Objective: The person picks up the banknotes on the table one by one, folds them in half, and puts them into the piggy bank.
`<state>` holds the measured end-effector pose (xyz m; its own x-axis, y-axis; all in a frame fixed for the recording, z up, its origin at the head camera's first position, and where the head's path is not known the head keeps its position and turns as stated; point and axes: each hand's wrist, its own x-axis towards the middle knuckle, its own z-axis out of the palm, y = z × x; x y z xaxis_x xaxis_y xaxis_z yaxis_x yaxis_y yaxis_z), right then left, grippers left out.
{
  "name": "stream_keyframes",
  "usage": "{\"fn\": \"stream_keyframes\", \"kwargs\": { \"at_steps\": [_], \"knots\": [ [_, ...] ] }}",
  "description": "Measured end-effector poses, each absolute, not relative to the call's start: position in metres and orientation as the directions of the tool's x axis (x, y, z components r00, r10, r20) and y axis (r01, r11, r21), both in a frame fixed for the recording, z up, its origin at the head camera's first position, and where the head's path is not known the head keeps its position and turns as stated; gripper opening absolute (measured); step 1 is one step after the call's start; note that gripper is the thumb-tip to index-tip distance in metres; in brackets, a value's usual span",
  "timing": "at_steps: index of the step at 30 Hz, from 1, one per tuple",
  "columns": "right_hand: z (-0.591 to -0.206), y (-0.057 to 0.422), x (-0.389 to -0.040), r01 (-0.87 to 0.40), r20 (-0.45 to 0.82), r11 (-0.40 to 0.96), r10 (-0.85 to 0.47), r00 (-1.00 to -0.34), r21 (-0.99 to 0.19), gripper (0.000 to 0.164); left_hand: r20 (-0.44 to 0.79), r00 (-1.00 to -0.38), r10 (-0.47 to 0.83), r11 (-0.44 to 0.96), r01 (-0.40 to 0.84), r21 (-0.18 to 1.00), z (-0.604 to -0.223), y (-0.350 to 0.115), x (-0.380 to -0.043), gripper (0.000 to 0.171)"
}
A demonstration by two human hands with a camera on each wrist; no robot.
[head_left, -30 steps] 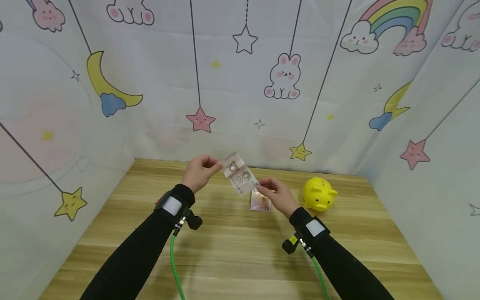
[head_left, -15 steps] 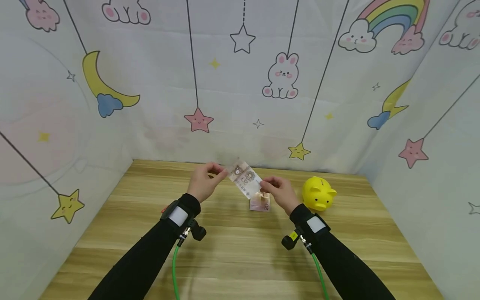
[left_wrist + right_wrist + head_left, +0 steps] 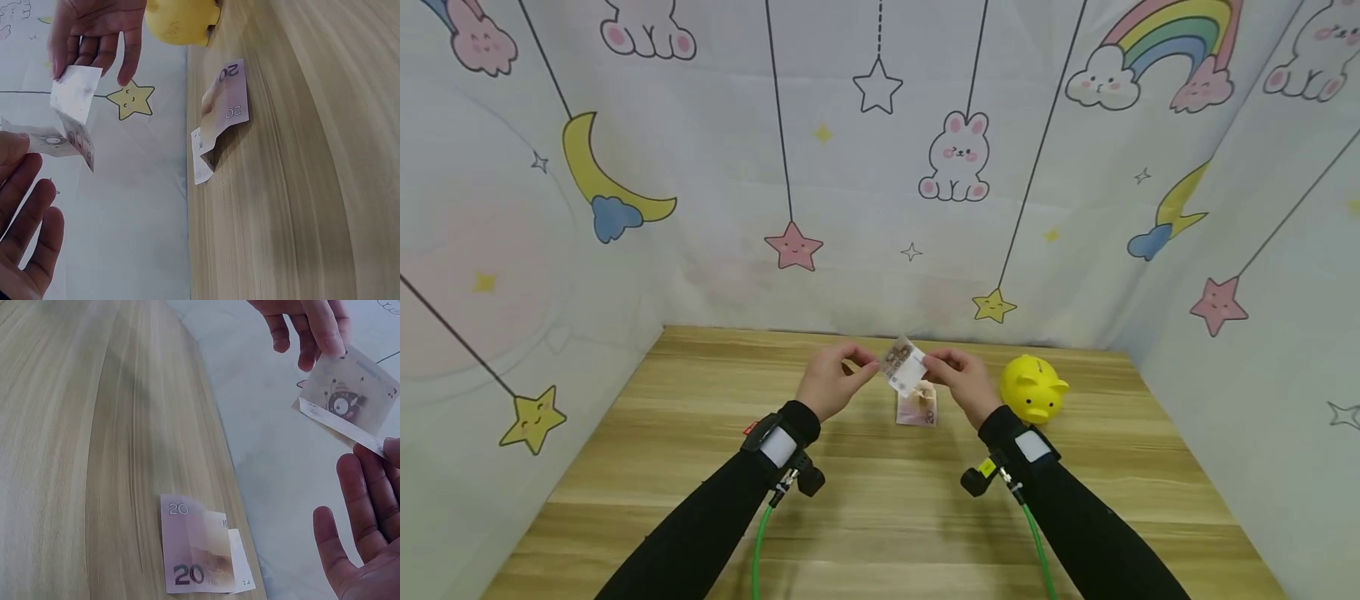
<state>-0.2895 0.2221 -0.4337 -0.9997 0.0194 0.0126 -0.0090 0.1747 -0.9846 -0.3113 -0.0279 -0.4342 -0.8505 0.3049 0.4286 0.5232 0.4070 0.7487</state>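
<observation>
Between both hands hangs a pale printed banknote [image 3: 904, 367], bent across a crease. Thumb and fingers of my left hand [image 3: 835, 379] pinch one end of it. My right hand [image 3: 964, 385] pinches the opposite end; in the left wrist view that end shows a whitish face. A round cartoon figure is printed on the banknote [image 3: 350, 403] in the right wrist view. Below lies a purple banknote [image 3: 230, 103] marked 20, creased and partly raised off the wooden table [image 3: 880, 517]. A white slip [image 3: 242, 562] pokes out from under its far side.
A yellow piggy bank [image 3: 1032, 389] stands on the table just beyond and right of my right hand. Cloth walls with cartoon prints [image 3: 850, 292] enclose the back and both sides. Green cables [image 3: 760, 550] trail from both wrists.
My left hand has moved right and nearer to me, closer to my right hand. The held banknote has gone from spread out to bent shorter. My right hand has hardly moved.
</observation>
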Motion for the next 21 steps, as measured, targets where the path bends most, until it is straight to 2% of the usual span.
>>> {"fn": "stream_keyframes", "kwargs": {
  "at_steps": [6, 12, 21],
  "knots": [
    [-0.434, 0.221, -0.292, -0.007, 0.011, 0.128, 0.031, -0.999, -0.992, 0.03, 0.493, -0.8, 0.341, 0.471, 0.599, 0.647, -0.436, -0.015, -0.31, 0.007],
    [-0.435, 0.22, -0.294, -0.012, 0.016, 0.088, 0.035, -0.999, -0.996, 0.033, 0.56, -0.721, 0.407, 0.549, 0.684, 0.481, -0.435, -0.006, -0.307, 0.005],
    [-0.433, 0.22, -0.291, -0.028, 0.029, 0.054, 0.021, -0.999, -0.998, 0.035, 0.618, -0.627, 0.474, 0.597, 0.745, 0.299, -0.437, 0.001, -0.308, 0.009]
  ]
}}
